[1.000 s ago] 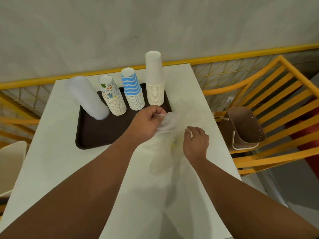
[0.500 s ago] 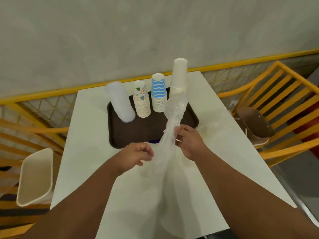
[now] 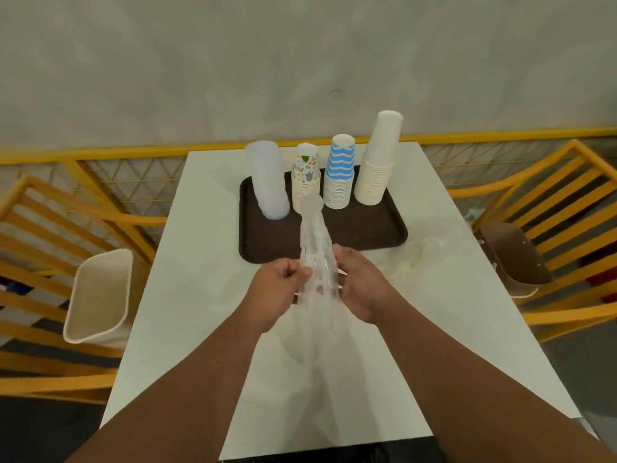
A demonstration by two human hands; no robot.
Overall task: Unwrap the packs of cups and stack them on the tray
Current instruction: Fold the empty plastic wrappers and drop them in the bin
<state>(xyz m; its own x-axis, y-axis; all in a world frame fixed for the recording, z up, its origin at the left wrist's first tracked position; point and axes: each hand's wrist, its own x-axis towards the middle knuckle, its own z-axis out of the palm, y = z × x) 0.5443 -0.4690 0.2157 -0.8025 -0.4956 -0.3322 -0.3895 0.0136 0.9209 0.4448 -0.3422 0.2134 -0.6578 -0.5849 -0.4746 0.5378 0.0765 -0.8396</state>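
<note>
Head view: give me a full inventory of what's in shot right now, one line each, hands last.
Tray: one, dark brown, far middle of the table.
Cup stacks: four, upside down in a row on the tray; translucent plastic, patterned, blue-and-white wavy, plain white, tallest.
Plastic wrapper: one, clear, held up between both hands.
Loose plastic wrap: clear, crumpled, on the table right of the tray.
Table: one, white.
Chairs: yellow slatted frames, cream seat left, brown seat right.
Left hand: grips the wrapper.
Right hand: holds the wrapper's other side.
</note>
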